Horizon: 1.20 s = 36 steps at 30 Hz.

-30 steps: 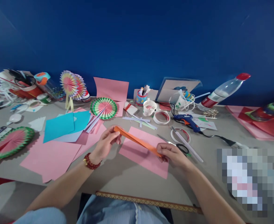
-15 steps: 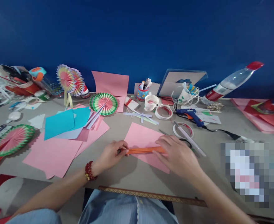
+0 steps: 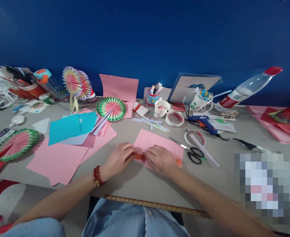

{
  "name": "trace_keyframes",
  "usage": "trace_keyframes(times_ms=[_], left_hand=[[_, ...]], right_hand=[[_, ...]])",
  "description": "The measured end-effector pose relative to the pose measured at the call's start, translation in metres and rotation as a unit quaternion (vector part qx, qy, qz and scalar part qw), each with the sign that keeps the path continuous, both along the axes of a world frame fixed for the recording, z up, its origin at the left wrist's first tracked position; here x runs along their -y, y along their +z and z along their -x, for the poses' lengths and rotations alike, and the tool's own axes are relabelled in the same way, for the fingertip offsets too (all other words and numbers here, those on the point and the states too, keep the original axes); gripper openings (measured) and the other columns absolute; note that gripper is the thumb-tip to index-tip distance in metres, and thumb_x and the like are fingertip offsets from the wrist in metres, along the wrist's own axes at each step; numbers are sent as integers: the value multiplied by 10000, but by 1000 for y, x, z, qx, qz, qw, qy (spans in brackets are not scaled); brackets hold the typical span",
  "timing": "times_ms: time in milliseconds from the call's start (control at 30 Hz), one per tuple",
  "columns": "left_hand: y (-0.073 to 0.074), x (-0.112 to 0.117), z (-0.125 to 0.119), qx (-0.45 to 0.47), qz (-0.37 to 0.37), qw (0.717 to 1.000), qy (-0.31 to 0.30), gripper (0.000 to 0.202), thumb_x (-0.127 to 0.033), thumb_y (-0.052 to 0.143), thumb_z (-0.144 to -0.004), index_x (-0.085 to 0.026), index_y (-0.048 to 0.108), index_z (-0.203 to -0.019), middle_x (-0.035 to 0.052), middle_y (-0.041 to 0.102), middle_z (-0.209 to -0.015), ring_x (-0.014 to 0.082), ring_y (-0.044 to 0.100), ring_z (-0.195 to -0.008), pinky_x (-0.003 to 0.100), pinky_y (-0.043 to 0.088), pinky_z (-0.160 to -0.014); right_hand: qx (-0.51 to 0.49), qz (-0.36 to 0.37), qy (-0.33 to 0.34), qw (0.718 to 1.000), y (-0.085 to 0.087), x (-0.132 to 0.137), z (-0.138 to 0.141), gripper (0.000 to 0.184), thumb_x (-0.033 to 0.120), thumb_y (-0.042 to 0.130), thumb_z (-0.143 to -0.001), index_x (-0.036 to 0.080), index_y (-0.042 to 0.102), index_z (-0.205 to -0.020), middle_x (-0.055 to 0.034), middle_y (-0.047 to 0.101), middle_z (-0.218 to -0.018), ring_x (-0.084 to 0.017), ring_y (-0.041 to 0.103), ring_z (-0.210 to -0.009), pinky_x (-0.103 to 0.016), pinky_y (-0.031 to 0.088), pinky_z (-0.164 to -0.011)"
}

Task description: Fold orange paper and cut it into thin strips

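A narrow folded orange paper strip [image 3: 139, 157] lies across a pink paper sheet [image 3: 148, 140] in front of me. My left hand [image 3: 121, 158] is closed on the strip's left end, the fingertips pinched together. Over the strip's middle, my right hand [image 3: 161, 159] has its fingers bent and pressed down on it, covering much of it. The strip's right end shows past the right hand. To the right, black-handled scissors [image 3: 194, 154] lie with their blades over the pink sheet's edge.
Blue and pink sheets [image 3: 64, 129] and paper fans [image 3: 112, 108] lie to the left. Tape rolls [image 3: 174, 119], a glue gun [image 3: 205, 124] with its cord, and a clear stick [image 3: 204, 149] are on the right. A bottle [image 3: 248, 88] leans at the back.
My right hand has slid left along the orange strip, closer to my left hand, and its fingers have closed down. The scissors have come into clear view.
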<state>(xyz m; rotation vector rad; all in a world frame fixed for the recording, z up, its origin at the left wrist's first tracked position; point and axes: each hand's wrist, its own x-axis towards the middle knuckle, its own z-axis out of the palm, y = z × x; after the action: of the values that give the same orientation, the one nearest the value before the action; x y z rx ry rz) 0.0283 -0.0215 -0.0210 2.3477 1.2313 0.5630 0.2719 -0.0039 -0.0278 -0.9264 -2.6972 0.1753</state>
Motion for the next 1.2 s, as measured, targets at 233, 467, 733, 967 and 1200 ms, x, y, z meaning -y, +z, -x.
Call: trace_keyframes(times_ms=[233,467,733,967,1200], left_hand=[[-2,2,3,-20,-15,1000,1,133,-219,498,-1020,-175,613,-1070,87,634,-1097,229,575,-1015,377,444,-890],[-8,2,4,-12,-11,1000,19,97,-236,513,-1028,-175,587,-1013,59,619,-1044,214,575,-968,352,450,-855],[-7,7,4,-55,-73,996,15,141,-151,452,-1024,-166,561,-936,60,612,-992,212,554,-902,351,438,-826],[-1,4,0,-70,-82,994,10,133,-176,476,-999,-169,565,-900,69,609,-977,215,550,-874,351,428,-797],[2,0,-6,-71,-59,996,8,154,-247,506,-1027,-168,581,-918,43,607,-932,207,548,-862,346,411,-791]], right_hand=[[-97,43,-10,994,-7,-3,-1,204,243,463,-1035,171,631,-944,-74,644,-890,-201,532,-815,-326,427,-773],[-78,-38,19,996,-13,-1,-3,212,159,451,-1009,170,639,-911,-63,634,-843,-189,516,-772,-321,407,-750],[-44,-79,21,996,-8,5,-3,180,118,478,-994,155,652,-963,-61,652,-888,-202,525,-821,-328,392,-758],[-48,-36,13,998,-7,3,7,156,145,500,-994,150,648,-941,-60,628,-860,-196,508,-791,-323,393,-754],[-52,-49,-6,997,-3,3,12,220,132,478,-998,162,621,-834,-48,600,-797,-187,479,-734,-319,380,-729]])
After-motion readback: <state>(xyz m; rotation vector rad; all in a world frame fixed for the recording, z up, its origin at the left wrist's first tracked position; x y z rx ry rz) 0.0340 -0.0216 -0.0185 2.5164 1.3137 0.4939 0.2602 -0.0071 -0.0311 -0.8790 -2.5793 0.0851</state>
